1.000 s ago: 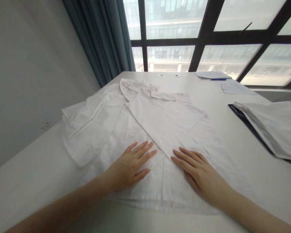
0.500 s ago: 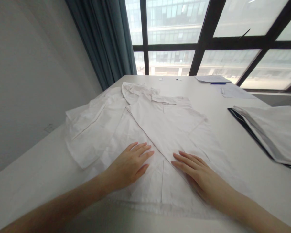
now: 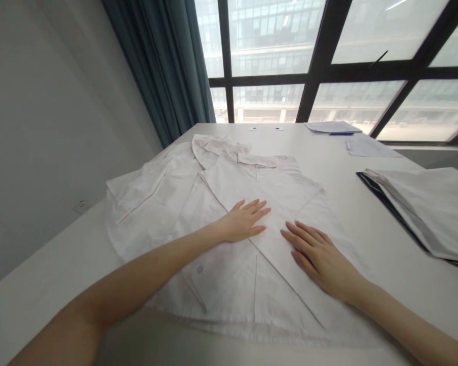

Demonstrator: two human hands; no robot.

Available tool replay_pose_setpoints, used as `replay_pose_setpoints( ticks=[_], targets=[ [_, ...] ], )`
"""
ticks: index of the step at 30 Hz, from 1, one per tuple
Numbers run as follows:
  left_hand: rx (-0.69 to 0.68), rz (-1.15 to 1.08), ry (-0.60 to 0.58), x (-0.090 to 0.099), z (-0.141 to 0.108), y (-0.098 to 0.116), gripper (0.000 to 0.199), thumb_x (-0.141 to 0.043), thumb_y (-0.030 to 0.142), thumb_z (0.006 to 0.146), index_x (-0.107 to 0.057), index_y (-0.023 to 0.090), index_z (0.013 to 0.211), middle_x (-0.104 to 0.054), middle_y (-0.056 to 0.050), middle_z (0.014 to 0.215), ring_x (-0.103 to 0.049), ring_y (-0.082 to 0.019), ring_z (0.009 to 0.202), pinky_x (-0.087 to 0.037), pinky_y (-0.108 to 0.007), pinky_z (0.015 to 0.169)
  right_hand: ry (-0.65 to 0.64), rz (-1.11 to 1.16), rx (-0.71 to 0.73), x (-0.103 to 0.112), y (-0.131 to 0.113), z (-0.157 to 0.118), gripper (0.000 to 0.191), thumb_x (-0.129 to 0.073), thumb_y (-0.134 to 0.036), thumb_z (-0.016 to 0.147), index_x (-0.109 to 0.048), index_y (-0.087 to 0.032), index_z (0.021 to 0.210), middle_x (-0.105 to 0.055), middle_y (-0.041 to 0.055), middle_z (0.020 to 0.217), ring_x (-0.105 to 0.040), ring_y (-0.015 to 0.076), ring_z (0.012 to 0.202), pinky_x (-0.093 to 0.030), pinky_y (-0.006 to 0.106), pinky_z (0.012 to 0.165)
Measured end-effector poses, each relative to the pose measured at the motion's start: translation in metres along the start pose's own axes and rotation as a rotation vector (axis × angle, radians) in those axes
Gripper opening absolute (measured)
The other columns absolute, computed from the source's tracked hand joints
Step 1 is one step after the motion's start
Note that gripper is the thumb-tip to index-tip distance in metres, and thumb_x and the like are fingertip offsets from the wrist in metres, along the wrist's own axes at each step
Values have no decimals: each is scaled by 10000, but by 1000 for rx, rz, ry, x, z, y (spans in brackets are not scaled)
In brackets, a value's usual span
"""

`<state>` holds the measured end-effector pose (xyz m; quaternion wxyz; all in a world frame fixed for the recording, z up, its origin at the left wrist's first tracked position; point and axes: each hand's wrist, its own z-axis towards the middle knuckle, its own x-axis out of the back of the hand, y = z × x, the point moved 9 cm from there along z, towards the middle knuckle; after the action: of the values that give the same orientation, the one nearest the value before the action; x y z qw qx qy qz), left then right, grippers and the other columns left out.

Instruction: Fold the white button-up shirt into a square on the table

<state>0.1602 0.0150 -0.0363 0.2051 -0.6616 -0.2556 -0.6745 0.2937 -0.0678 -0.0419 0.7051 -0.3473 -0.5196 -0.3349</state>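
A white garment (image 3: 221, 274) with a collar, seams and a button lies spread over the table, one front panel folded diagonally across it. My left hand (image 3: 243, 221) rests flat on the middle of the cloth, fingers spread, just over the diagonal edge. To its right, my right hand (image 3: 320, 259) lies palm down on the folded panel with its fingers stretched out. Neither hand grips the fabric. The left forearm covers part of the garment's left side.
The garment lies on a white table (image 3: 370, 213). Folded white cloth (image 3: 435, 208) with a dark layer beneath lies at the right. Papers (image 3: 332, 126) and a blue pen (image 3: 341, 133) are at the far right. A blue curtain (image 3: 164, 66) hangs beside the window at the back.
My left hand has moved forward and right across the diagonal edge, uncovering a button. My right hand has shifted slightly forward and right. The garment keeps nearly the same layout.
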Motion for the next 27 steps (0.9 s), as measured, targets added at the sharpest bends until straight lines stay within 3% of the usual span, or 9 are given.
replay_pose_setpoints(
  ticks=[4,8,11,16,19,22,25,27],
  targets=[
    [196,42,-64,-11,-4,-62,613,-318,485,1029,-200,219,1569,-129,-126,1637,-147,-263,1514,-176,-526,1190,5,17,-10,2,1,-1,460,-403,-331,1007,-490,-254,1451,-447,59,1526,-376,241,1423,-358,488,1130],
    [371,110,-33,-7,-19,-124,610,-293,483,1025,-228,210,1567,-164,-123,1631,-158,-274,1511,-148,-506,1196,-7,35,-10,1,1,-1,466,-393,-342,1012,-477,-257,1462,-438,56,1531,-376,241,1423,-357,500,1131],
    [425,161,8,-3,-26,-150,597,-290,468,1022,-266,203,1557,-221,-92,1623,-178,-274,1508,-113,-505,1200,-26,65,-24,0,3,-1,466,-389,-345,1012,-477,-257,1462,-432,52,1536,-356,243,1434,-337,510,1145],
    [530,197,127,14,-26,-172,585,-392,418,991,-372,135,1503,-316,-126,1591,-256,-269,1479,-186,-448,1175,-106,268,-65,5,14,-3,463,-411,-423,998,-515,-272,1424,-453,51,1527,-376,242,1423,-354,481,1145],
    [588,183,186,26,-21,-186,538,-439,347,968,-419,148,1467,-378,-134,1559,-338,-265,1431,-230,-448,1145,-77,401,-173,18,42,2,462,-417,-486,977,-557,-276,1365,-539,64,1454,-509,242,1323,-430,444,1091],
    [676,139,231,36,-13,-207,518,-481,323,939,-468,146,1426,-447,-163,1501,-395,-317,1376,-265,-484,1112,40,403,-328,33,92,20,443,-456,-491,934,-596,-271,1292,-613,78,1362,-588,273,1226,-503,446,994],
    [783,55,257,43,0,-236,497,-540,358,902,-552,116,1336,-539,-210,1385,-445,-370,1319,-307,-511,1076,138,326,-548,34,155,49,403,-536,-366,862,-628,-233,1231,-637,109,1319,-594,290,1203,-490,443,990],
    [853,-23,278,46,10,-256,477,-595,386,862,-607,126,1261,-582,-210,1324,-471,-386,1293,-333,-516,1060,167,299,-619,28,186,76,443,-552,-298,838,-611,-167,1257,-634,168,1303,-596,305,1192,-467,459,1011]
  ],
)
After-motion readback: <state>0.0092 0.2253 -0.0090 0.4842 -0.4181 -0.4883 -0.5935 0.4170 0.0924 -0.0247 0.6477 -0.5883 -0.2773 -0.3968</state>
